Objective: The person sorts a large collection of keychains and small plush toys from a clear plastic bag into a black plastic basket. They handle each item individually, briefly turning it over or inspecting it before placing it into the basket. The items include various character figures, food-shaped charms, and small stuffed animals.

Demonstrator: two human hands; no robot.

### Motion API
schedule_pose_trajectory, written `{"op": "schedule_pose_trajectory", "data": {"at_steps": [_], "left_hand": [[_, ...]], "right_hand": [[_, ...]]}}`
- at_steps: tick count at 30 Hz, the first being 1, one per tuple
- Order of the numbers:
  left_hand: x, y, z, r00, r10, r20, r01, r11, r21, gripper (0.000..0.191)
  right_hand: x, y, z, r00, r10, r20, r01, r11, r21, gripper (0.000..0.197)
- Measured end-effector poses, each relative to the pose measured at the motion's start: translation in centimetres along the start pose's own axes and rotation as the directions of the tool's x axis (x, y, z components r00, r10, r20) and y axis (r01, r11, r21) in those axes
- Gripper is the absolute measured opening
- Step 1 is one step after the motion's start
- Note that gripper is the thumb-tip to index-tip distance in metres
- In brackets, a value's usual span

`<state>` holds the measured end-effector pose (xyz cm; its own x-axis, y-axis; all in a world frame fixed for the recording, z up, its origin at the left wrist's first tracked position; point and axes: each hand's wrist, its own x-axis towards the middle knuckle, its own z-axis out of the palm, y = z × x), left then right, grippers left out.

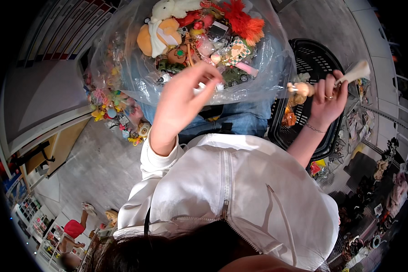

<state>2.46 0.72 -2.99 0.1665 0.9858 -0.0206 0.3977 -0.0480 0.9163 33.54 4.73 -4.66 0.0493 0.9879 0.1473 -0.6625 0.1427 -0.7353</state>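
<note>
A large clear plastic bag (272, 81) full of small toys lies across the lap. In it are an orange and white plush (144, 40), a red-orange fluffy item (246, 25), a checkered card (238, 51) and green toy vehicles (170, 66). Over the bag's near side is my left hand (190, 91), blurred and with bent fingers; a small white thing shows by its fingertips, and I cannot tell whether it is held. To the right, above a black basket, my right hand (328, 95) grips a small tan figure (302, 89); a pale, flared piece (355, 73) sticks out past the fingers.
The black plastic basket (336, 139) holds a few small items, including an orange one (288, 117). Colourful small toys (112, 108) are massed left of the bag. Hanging accessories (367, 190) line the right side. Another person (73, 231) is at the lower left, near shelves.
</note>
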Motion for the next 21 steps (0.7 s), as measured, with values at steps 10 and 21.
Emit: {"op": "schedule_pose_trajectory", "data": {"at_steps": [10, 21], "left_hand": [[2.1, -5.4, -2.0, 0.998, 0.004, -0.061, 0.038, 0.741, 0.671, 0.029], [2.6, -6.3, -1.8, 0.995, -0.044, -0.089, 0.093, 0.725, 0.682, 0.019]], "right_hand": [[-2.0, -2.7, -10.3, 0.839, 0.091, -0.536, -0.465, -0.391, -0.794, 0.030], [-2.4, -0.6, -11.0, 0.919, 0.144, -0.368, -0.296, -0.365, -0.883, 0.031]]}}
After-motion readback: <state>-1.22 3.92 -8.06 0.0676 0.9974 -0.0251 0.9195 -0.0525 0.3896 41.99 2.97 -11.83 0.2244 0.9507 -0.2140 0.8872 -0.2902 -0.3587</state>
